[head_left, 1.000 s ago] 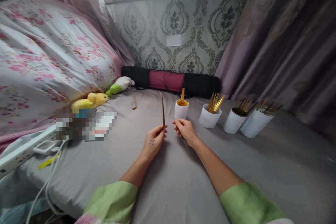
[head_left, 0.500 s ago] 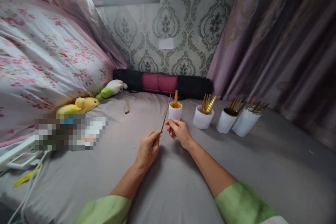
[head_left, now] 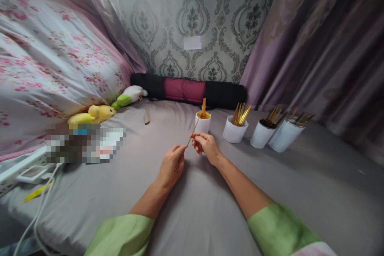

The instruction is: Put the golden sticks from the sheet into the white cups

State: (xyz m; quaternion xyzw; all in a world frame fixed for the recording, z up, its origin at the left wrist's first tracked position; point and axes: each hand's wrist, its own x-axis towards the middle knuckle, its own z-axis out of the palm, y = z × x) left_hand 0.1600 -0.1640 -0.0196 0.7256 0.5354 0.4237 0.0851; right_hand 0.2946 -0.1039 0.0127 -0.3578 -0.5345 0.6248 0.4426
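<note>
A thin golden-brown stick [head_left: 195, 126] slants up and away from my left hand [head_left: 173, 165], whose thumb and fingers pinch its lower end. My right hand [head_left: 207, 146] closes its fingertips on the stick a little higher up. Just behind the stick stands a white cup [head_left: 203, 125] with a yellow inside and golden sticks [head_left: 204, 106] upright in it. To its right is a wider white cup [head_left: 235, 132] holding several shiny gold sticks.
Farther right stand a white cup with a dark inside [head_left: 261, 137] and a tilted white container [head_left: 285, 139], both holding sticks. A small golden forked piece [head_left: 147, 119] lies left on the grey sheet [head_left: 126, 184]. A black-and-maroon roll [head_left: 184, 90], plush toys [head_left: 129, 97] and a power strip [head_left: 18, 173] border the space.
The view has tipped down slightly. The stick now leans further to the right, and my right fingertips have come up against it. The cups stand as before.
</note>
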